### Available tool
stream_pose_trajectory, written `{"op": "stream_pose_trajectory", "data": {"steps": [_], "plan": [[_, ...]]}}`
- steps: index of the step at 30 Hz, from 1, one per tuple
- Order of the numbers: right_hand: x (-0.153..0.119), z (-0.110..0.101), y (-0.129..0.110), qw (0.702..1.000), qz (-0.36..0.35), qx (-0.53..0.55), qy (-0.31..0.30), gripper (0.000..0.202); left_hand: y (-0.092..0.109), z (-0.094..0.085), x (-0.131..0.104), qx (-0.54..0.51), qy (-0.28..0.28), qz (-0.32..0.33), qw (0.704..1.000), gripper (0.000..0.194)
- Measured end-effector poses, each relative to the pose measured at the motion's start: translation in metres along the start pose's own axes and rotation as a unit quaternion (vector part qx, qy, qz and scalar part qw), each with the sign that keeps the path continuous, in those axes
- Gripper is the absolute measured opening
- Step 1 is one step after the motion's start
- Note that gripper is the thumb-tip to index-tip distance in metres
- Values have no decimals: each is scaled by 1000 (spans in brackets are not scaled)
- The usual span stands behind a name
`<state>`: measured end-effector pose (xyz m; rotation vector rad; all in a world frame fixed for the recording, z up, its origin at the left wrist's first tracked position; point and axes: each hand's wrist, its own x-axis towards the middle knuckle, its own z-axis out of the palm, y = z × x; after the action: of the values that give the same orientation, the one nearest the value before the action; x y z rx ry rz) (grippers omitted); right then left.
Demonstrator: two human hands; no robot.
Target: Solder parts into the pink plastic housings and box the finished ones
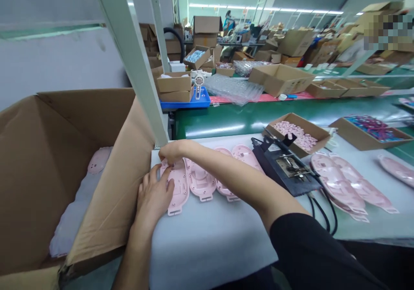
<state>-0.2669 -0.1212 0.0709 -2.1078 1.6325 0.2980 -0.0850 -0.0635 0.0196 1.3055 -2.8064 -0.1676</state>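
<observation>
A pink plastic shell [179, 186] lies with its hollow side up at the left end of a row on the white work surface. My left hand [153, 197] rests over its left edge, fingers spread, thumb and index finger touching the inside. At the shell's far end, my right hand [174, 151] bends down with curled fingers; what its fingertips hold, if anything, is hidden. My right forearm crosses above the neighbouring pink shells [202, 182], partly covering them.
A deep cardboard box [106, 221] stands close at left, beside a metal post [139, 61]. Right of the row sits a black metal fixture [291, 169] with cables. Behind it is a box of small pink parts [299, 134]. More pink shells [343, 182] lie farther right. A green conveyor [226, 119] runs behind.
</observation>
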Motion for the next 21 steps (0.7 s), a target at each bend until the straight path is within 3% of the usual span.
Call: {"op": "stream_pose_trajectory", "data": {"steps": [7, 10, 12, 14, 16, 18, 21], "plan": [[-6, -5, -8, 999, -24, -26, 1, 24, 3, -9, -2, 29, -14, -13, 999, 51], [-18, -15, -20, 998, -9, -50, 41, 11, -5, -5, 7, 61, -30, -14, 998, 52], [-36, -19, -23, 992, 24, -66, 102, 21, -9, -3, 16, 79, -45, -7, 996, 54], [-67, -18, -23, 982, 45, -73, 171, 32, -11, -2, 21, 81, -46, 0, 996, 56], [-117, -10, -18, 968, 55, -63, 236, 31, -11, -4, 19, 70, -44, 3, 997, 57], [-181, 4, -8, 947, 91, -41, 306, 29, -13, -8, 14, 57, -47, 4, 997, 58], [-287, 39, 21, 889, 212, -4, 406, 30, -15, -13, 5, 39, -59, 0, 998, 57]]}}
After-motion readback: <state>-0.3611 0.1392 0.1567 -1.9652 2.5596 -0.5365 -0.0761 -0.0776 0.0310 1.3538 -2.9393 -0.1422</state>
